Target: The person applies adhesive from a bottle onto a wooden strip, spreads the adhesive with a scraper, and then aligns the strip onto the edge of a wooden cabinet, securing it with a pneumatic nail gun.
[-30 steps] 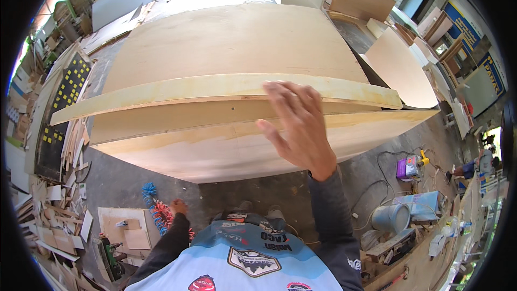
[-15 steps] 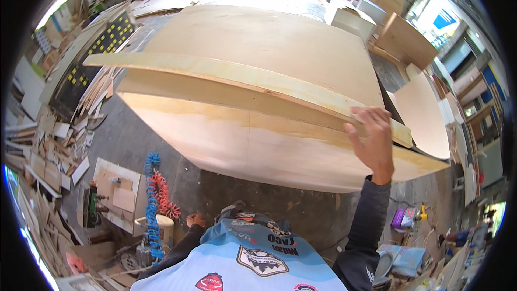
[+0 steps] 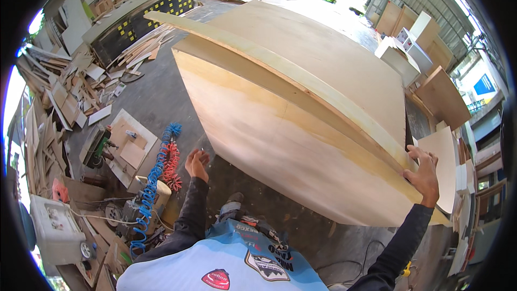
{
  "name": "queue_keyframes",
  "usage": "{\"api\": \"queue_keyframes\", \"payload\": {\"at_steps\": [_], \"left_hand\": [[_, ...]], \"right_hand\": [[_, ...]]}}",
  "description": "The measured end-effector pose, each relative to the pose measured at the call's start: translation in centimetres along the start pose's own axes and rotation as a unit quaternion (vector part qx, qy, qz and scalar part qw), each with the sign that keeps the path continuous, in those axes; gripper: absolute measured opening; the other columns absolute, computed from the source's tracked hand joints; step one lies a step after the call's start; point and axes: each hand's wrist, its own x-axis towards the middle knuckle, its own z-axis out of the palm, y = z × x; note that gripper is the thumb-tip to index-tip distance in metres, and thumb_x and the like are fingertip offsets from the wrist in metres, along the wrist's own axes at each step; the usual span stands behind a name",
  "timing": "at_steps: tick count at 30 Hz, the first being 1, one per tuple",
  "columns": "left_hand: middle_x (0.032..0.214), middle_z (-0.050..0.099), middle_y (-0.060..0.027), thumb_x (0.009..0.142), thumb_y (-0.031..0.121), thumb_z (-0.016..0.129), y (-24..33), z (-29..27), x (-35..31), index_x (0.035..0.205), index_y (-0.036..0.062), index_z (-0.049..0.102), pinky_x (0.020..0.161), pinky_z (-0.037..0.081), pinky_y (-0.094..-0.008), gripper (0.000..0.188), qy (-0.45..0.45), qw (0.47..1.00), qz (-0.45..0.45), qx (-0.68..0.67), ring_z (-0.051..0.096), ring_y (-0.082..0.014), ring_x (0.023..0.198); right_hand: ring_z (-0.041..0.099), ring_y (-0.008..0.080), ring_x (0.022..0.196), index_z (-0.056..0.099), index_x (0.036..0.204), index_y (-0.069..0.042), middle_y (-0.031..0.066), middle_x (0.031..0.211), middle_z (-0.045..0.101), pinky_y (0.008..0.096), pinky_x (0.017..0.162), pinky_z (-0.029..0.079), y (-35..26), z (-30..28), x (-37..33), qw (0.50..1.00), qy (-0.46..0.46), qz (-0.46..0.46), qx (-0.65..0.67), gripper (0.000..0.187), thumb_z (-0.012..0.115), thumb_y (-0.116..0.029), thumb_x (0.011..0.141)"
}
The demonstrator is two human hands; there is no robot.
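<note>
A long, narrow wooden board (image 3: 274,70) stands on edge along the near side of a broad plywood sheet (image 3: 318,54). Below it, a pale plywood side panel (image 3: 258,134) with yellowish stain along its upper part slopes down toward me. My right hand (image 3: 423,175) grips the board's right end, fingers over the top and thumb on the near face. Off the panel's lower left edge, my left hand (image 3: 197,165) hangs in the air, its fingers loosely curled and apart, with nothing visible in them.
Blue coiled hose (image 3: 148,205) and red coiled hose (image 3: 170,167) lie left of me beside a compressor (image 3: 156,196). Wood offcuts (image 3: 67,94) heap up at the far left, near a black panel with yellow squares (image 3: 145,21). Cables (image 3: 366,258) trail on the floor at lower right.
The view has turned, so the panels appear slanted down to the right. My right hand has moved to the board's right end. My left hand has risen forward from my side.
</note>
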Motion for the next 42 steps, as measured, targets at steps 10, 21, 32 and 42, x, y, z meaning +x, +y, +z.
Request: {"api": "queue_keyframes", "payload": {"at_steps": [10,21,32,42], "left_hand": [[0.122,0.068,-0.0204,0.108,0.027,0.05,14.3,14.6,-5.8,0.136,-0.0052,0.053,0.099,0.054,-0.0438,0.043,-0.3,0.948,0.027,-0.107,0.067,-0.0341,0.114],[0.105,0.069,-0.0101,0.106,0.054,0.045,14.4,22.1,-8.7,0.11,0.0084,0.063,0.098,0.048,-0.0498,0.049,-0.504,0.811,-0.202,-0.219,0.063,-0.0294,0.102],[0.162,0.039,-0.0174,0.111,0.04,0.044,12.8,22.6,-12.1,0.155,0.0068,0.042,0.127,0.022,-0.0502,0.056,-0.454,0.828,-0.15,-0.293,0.036,-0.0342,0.149],[0.154,0.044,-0.0192,0.106,0.047,0.053,17.3,20.4,-10.4,0.156,0.0003,0.036,0.12,0.038,-0.0493,0.07,-0.49,0.843,0.102,-0.198,0.047,-0.0325,0.139]], "right_hand": [[0.064,0.0324,0.102,0.064,0.127,-0.002,0.0142,0.102,0.07,0.0527,0.117,0.028,-5.2,-5.7,-10.8,0.993,0.039,-0.11,-0.014,0.069,0.087,-0.03,0.068],[0.065,0.03,0.105,0.072,0.116,-0.006,0.0113,0.108,0.07,0.0574,0.115,0.026,-5.5,-5.4,-24.9,0.999,0.032,-0.042,0.012,0.056,0.085,-0.037,0.071],[0.061,0.0227,0.125,0.079,0.115,-0.019,0.003,0.136,0.069,0.0508,0.119,0.021,-3.4,-0.3,-34.8,0.976,0.096,0.149,0.126,0.047,0.084,-0.018,0.069],[0.06,0.022,0.128,0.081,0.107,-0.018,0.0002,0.131,0.072,0.0479,0.119,0.022,-1.3,10.5,-33.5,0.93,0.263,0.214,0.139,0.029,0.082,-0.014,0.078]]}}
